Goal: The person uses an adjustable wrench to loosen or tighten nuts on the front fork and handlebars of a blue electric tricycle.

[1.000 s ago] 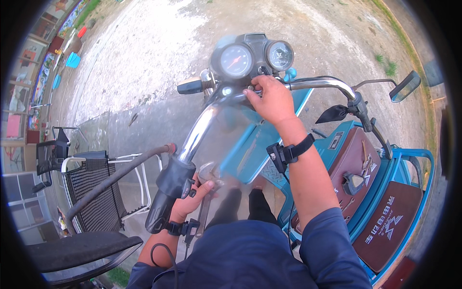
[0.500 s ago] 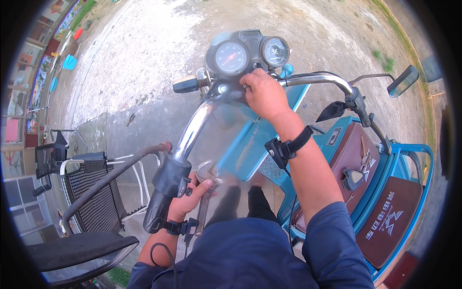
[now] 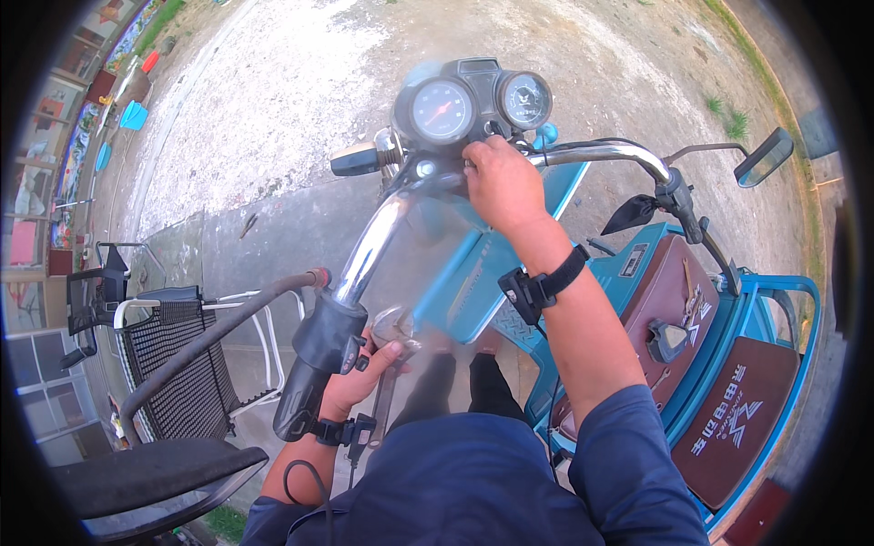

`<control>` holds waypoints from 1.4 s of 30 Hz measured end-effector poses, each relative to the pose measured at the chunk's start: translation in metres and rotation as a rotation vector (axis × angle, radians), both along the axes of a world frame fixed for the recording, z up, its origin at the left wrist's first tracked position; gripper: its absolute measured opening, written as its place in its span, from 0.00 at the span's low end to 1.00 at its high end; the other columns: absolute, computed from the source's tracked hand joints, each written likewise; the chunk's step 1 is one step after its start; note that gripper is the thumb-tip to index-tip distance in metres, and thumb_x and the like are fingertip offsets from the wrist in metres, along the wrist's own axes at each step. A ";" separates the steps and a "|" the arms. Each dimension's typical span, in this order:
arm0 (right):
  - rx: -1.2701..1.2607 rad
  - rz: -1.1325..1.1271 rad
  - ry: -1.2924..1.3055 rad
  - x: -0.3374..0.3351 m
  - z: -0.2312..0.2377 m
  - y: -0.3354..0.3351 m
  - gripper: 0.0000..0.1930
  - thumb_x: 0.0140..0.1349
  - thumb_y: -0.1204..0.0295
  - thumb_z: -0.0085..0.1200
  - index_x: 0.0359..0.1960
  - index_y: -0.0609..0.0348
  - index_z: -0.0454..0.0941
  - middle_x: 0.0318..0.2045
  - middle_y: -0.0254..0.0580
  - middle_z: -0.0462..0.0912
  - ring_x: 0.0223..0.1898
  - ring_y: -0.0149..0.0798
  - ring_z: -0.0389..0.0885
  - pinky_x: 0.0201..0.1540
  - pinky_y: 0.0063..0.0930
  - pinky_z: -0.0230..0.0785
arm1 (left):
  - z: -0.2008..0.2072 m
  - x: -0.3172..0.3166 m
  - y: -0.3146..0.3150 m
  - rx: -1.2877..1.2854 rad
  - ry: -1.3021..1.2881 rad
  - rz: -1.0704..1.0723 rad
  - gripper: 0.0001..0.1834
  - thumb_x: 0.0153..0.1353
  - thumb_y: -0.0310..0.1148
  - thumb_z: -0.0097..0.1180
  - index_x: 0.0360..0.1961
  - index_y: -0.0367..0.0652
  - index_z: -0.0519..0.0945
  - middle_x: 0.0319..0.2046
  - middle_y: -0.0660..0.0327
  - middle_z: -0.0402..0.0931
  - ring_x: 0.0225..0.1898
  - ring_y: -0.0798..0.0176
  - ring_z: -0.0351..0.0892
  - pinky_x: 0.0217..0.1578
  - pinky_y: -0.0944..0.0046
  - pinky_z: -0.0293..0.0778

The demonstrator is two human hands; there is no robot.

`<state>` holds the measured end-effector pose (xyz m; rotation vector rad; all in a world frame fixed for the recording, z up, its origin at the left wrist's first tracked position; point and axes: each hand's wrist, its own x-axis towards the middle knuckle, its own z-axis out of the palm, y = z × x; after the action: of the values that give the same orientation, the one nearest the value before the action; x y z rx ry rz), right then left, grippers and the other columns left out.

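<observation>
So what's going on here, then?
Someone stands at the handlebar of a blue vehicle. Their left hand holds a large metal wrench, low down near the left grip. Their right hand is at the middle of the bar, just below two round dials; what its fingertips touch is hidden. Loose items lie on the brown seat.

Person wore navy short-sleeved shirt (image 3: 464,482), dark trousers (image 3: 494,391); black right-wrist unit (image 3: 523,291) at three o'clock, left-wrist unit (image 3: 360,429) at seven; looped black cable (image 3: 305,460).
</observation>
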<state>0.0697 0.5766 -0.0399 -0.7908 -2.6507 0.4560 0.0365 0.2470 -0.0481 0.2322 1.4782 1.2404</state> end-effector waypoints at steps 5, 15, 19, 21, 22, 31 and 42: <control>-0.087 -0.033 0.148 0.005 0.011 -0.007 0.10 0.59 0.67 0.60 0.40 0.55 0.80 0.39 0.43 0.81 0.40 0.50 0.82 0.42 0.42 0.76 | 0.001 0.000 0.001 0.003 0.004 0.020 0.23 0.70 0.34 0.54 0.63 0.38 0.70 0.51 0.60 0.78 0.47 0.66 0.78 0.43 0.61 0.84; -0.046 0.008 0.056 0.004 0.000 -0.001 0.07 0.59 0.68 0.59 0.37 0.54 0.81 0.38 0.42 0.80 0.40 0.51 0.82 0.41 0.42 0.76 | 0.002 -0.001 0.002 0.005 0.001 -0.003 0.23 0.70 0.33 0.54 0.64 0.38 0.69 0.50 0.60 0.78 0.47 0.67 0.78 0.44 0.61 0.83; -0.106 -0.003 0.128 0.006 0.008 -0.005 0.07 0.59 0.68 0.59 0.37 0.54 0.81 0.38 0.42 0.80 0.40 0.51 0.82 0.41 0.42 0.76 | 0.002 0.001 0.003 0.023 -0.017 0.021 0.24 0.70 0.33 0.54 0.64 0.38 0.69 0.51 0.60 0.77 0.47 0.67 0.78 0.44 0.61 0.83; -0.141 -0.050 0.012 0.002 0.014 -0.004 0.07 0.59 0.67 0.59 0.37 0.54 0.80 0.38 0.42 0.80 0.41 0.50 0.81 0.41 0.42 0.76 | 0.003 0.000 0.003 0.011 -0.014 0.011 0.23 0.70 0.33 0.53 0.64 0.38 0.69 0.52 0.60 0.77 0.48 0.67 0.78 0.44 0.61 0.83; -0.174 -0.098 -0.104 0.000 0.015 -0.004 0.07 0.59 0.67 0.59 0.36 0.54 0.80 0.39 0.42 0.80 0.41 0.50 0.81 0.41 0.42 0.76 | 0.004 0.000 0.003 0.010 -0.013 0.013 0.23 0.70 0.33 0.53 0.64 0.38 0.69 0.52 0.60 0.77 0.48 0.67 0.78 0.44 0.61 0.83; 0.042 0.113 0.138 0.004 -0.001 0.004 0.07 0.59 0.67 0.59 0.36 0.55 0.80 0.38 0.42 0.80 0.41 0.50 0.81 0.41 0.43 0.76 | 0.005 0.001 0.004 0.015 -0.014 0.015 0.23 0.70 0.33 0.54 0.64 0.38 0.69 0.52 0.60 0.77 0.48 0.66 0.78 0.44 0.60 0.83; -0.055 -0.012 -0.007 -0.001 0.002 0.003 0.07 0.59 0.68 0.60 0.36 0.56 0.80 0.37 0.42 0.80 0.40 0.50 0.81 0.42 0.42 0.76 | 0.003 0.000 0.003 0.016 -0.011 0.013 0.23 0.70 0.33 0.53 0.63 0.37 0.69 0.52 0.60 0.77 0.48 0.66 0.77 0.44 0.60 0.83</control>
<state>0.0683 0.5793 -0.0381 -0.8254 -2.6490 0.5258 0.0368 0.2500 -0.0451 0.2265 1.4633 1.2628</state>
